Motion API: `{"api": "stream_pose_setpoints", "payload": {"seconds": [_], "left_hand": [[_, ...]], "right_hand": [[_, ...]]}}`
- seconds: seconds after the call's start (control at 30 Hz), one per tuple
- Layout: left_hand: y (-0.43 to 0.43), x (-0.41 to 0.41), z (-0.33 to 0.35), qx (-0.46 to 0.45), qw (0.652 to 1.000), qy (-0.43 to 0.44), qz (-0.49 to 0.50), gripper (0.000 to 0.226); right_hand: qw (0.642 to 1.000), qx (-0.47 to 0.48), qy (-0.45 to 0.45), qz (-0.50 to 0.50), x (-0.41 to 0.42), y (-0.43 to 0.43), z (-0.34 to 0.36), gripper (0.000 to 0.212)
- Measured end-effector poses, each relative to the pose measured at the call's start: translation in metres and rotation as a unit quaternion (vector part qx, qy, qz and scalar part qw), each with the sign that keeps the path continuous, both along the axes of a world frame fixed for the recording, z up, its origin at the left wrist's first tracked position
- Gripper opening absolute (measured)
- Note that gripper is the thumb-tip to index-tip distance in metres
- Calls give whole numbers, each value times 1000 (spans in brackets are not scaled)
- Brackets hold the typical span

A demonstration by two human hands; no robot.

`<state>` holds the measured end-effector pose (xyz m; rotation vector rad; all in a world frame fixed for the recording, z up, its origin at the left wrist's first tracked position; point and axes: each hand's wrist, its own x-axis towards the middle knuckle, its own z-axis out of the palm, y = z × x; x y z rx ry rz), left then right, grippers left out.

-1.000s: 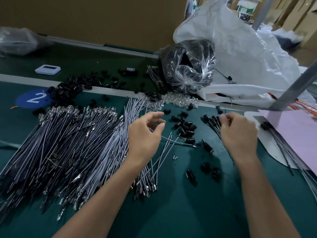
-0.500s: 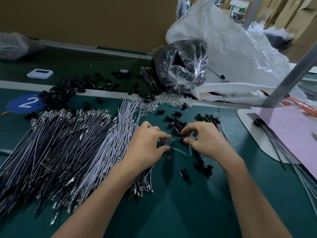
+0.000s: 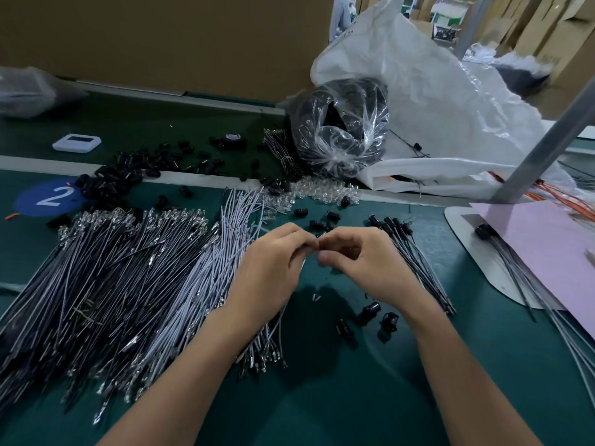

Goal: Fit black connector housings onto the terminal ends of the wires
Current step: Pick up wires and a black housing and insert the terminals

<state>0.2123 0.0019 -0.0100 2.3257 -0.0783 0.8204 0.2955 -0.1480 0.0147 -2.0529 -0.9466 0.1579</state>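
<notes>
Over the middle of the green table, the left hand and right hand are seen fingertip to fingertip, with fingers curled (whatever is pinched between them is hidden, so the grip cannot be told). Wires are heaped toward the left edge. Loose black connector housings are scattered just beyond the hands and beside the right wrist. Fitted wires are fanned out toward the right edge.

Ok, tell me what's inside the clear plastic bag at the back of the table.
A black mass fills the clear plastic bag; glare and creases in the film hide what the pieces are.
</notes>
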Motion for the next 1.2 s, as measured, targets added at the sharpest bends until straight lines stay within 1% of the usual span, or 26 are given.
{"api": "stream_pose_setpoints", "payload": {"seconds": [0.1,0.17,0.2,0.23,0.27,0.33,0.37,0.43,0.47,0.5,0.57,0.6,0.63,0.67,0.7,0.73,0.77,0.8,0.83,0.87,0.93,1.0,1.07,1.2], "left_hand": [[1,-1,0,11,999,-21,-22,10],[-1,-2,-1,26,998,-34,-50,11],[-3,-3,-1,33,996,-42,-69,11],[-5,-4,-2,39,994,-49,-90,11],[-9,-5,-2,43,992,-51,-108,11],[-16,-7,-3,36,989,-52,-134,11],[-19,-7,-3,12,988,-50,-145,12],[-19,-9,5,-71,984,-43,-158,18],[-17,-11,11,-108,983,-45,-144,21],[-12,-14,18,-134,984,-53,-104,24],[7,-18,32,-155,985,-58,42,30],[20,-22,40,-131,981,-48,131,32],[35,-25,46,-78,974,-17,212,32],[50,-28,51,-6,960,44,277,29],[64,-33,53,58,934,131,327,24],[75,-37,54,105,900,221,361,17],[83,-41,53,137,865,299,380,11],[88,-45,51,157,835,360,386,15],[92,-49,48,162,817,400,383,23],[95,-51,46,156,810,418,380,28],[101,-52,45,138,814,423,375,28],[102,-51,45,126,818,419,373,19],[100,-51,45,132,823,400,381,11],[97,-54,45,154,828,374,389,11]], "right_hand": [[996,45,74,-4,1,-1,0,9],[990,77,118,-28,3,-2,2,28],[985,89,142,-37,3,-3,2,35],[980,101,166,-40,3,-2,3,36],[975,114,185,-37,2,-1,2,32],[966,145,214,-32,1,0,1,16],[960,162,225,-32,1,1,1,12],[945,206,251,-49,2,-1,3,12],[933,237,265,-63,4,-4,5,15],[919,271,277,-77,6,-6,7,19],[888,335,299,-101,9,-12,9,21],[873,362,308,-106,10,-13,10,19],[864,379,312,-110,11,-14,10,16],[861,386,310,-117,12,-14,9,15],[861,388,304,-127,11,-12,8,15],[862,388,295,-136,10,-10,7,16],[865,388,285,-144,10,-9,6,16],[867,388,277,-148,9,-8,5,17],[868,389,271,-150,8,-7,4,18],[869,388,268,-151,8,-7,4,18],[870,388,263,-154,9,-7,4,18],[871,387,259,-154,7,-7,5,18],[875,382,256,-153,6,-7,5,19],[879,372,256,-152,4,-9,6,18]]}}
